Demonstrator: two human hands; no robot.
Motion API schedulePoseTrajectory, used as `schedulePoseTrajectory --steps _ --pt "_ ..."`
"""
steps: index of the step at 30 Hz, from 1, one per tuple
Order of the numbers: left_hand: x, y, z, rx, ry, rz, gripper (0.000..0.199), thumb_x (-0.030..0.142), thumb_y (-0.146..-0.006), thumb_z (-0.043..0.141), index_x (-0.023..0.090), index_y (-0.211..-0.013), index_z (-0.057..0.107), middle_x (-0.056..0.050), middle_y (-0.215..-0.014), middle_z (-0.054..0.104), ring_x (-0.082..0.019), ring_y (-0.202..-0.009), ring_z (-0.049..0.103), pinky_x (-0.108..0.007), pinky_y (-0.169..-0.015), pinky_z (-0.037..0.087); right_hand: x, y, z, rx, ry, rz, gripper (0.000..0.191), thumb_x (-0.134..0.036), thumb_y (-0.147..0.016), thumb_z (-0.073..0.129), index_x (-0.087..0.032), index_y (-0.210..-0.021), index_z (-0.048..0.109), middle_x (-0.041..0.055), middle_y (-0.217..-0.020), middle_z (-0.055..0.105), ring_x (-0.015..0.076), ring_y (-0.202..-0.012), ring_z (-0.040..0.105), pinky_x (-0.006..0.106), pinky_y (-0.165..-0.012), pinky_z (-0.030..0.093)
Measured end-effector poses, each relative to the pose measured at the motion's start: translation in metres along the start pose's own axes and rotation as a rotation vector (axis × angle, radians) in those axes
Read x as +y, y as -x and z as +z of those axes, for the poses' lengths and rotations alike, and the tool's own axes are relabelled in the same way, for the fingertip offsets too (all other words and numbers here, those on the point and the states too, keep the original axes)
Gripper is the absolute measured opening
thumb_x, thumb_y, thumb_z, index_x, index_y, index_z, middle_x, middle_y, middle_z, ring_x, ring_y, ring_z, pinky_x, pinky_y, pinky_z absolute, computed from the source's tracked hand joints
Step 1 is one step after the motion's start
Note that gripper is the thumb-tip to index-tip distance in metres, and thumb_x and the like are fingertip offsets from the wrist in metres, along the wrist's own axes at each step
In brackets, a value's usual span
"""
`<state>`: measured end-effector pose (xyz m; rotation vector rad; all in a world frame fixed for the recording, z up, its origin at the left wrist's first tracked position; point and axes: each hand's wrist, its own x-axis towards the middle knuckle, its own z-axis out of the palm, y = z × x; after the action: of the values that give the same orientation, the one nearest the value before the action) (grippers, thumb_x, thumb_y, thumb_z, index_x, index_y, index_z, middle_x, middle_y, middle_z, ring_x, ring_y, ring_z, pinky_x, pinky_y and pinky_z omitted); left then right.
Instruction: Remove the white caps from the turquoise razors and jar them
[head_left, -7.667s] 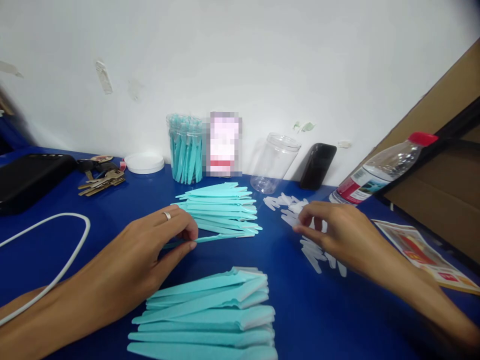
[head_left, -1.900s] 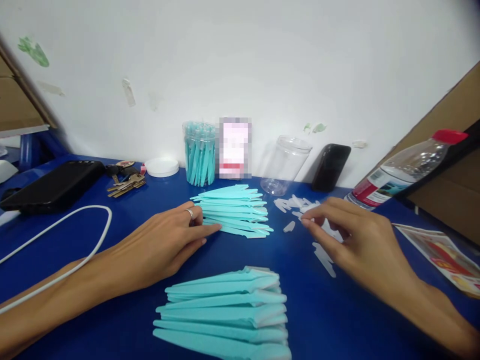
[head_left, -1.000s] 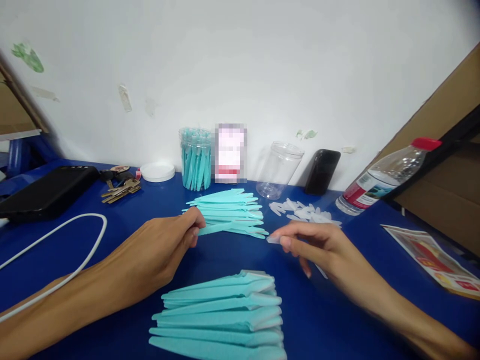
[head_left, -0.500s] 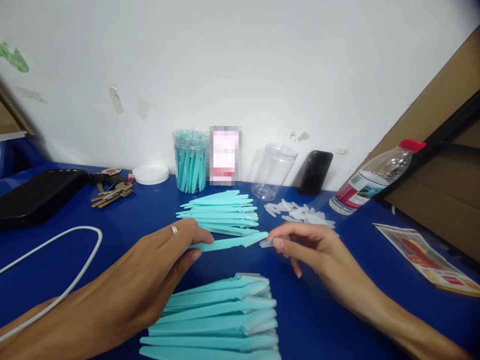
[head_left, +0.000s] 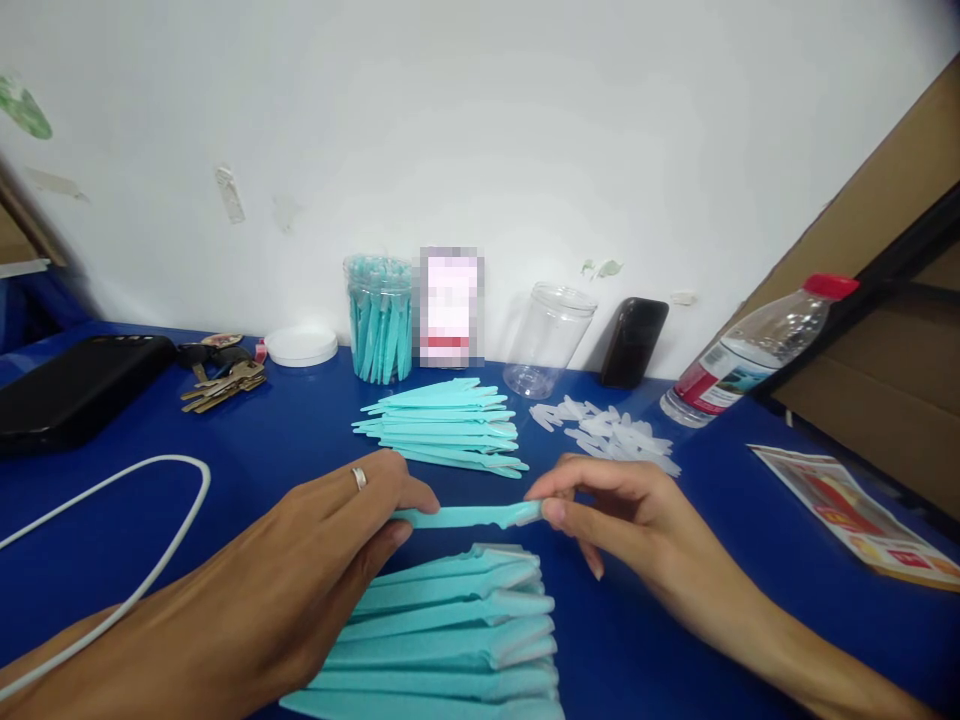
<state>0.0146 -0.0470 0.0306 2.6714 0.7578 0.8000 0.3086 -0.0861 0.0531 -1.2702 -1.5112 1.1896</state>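
A teal eyebrow razor (head_left: 469, 517) lies level between my hands. My left hand (head_left: 330, 540), a ring on one finger, is closed on its handle end. My right hand (head_left: 622, 510) pinches a translucent blade cap (head_left: 529, 513) at the blade end; the cap seems to lie over the blade, its far end hidden by my fingertips. Just below is a stack of teal razors (head_left: 450, 640) with pale caps on their right ends, partly covered by my left hand. Behind, a smaller pile of razors (head_left: 442, 425) and a heap of loose caps (head_left: 611, 435) rest on the blue table.
Along the wall stand a jar full of razors (head_left: 380, 325), a lit screen (head_left: 451, 310), a tilted clear jar (head_left: 547, 345) and a black phone (head_left: 634, 343). A water bottle (head_left: 750, 360) stands right. Keys (head_left: 225, 385), a white lid (head_left: 301, 346) and a white cable (head_left: 176, 520) lie left.
The razor has come lower, toward me, and now lies more level. My right hand's cap, earlier beside and under the blade tip, is now at the blade end.
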Motion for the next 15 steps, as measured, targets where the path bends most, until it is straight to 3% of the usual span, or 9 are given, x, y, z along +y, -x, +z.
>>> schedulePoseTrajectory --steps 8,15 --pt "0.005 0.004 0.008 -0.001 0.068 -0.007 0.024 0.018 -0.111 0.042 0.031 -0.122 0.058 -0.003 -0.096 0.069 -0.018 -0.077 0.066 -0.025 -0.064 0.052 0.0 0.012 0.007 -0.04 -0.018 0.03 0.032 -0.049 -0.089 0.086 -0.017 -0.087 0.082 -0.0004 -0.066 0.062 0.0087 -0.054 0.049 0.018 -0.048 0.04" --pt "0.011 0.002 0.006 0.097 0.04 0.025 0.025 0.012 -0.108 0.044 0.028 -0.12 0.058 -0.001 -0.094 0.067 -0.017 -0.077 0.065 -0.026 -0.065 0.05 -0.002 0.017 0.009 0.018 0.063 -0.03 0.02 -0.039 -0.093 0.08 -0.021 -0.089 0.085 0.0006 -0.067 0.065 0.009 -0.052 0.052 0.018 -0.047 0.04"
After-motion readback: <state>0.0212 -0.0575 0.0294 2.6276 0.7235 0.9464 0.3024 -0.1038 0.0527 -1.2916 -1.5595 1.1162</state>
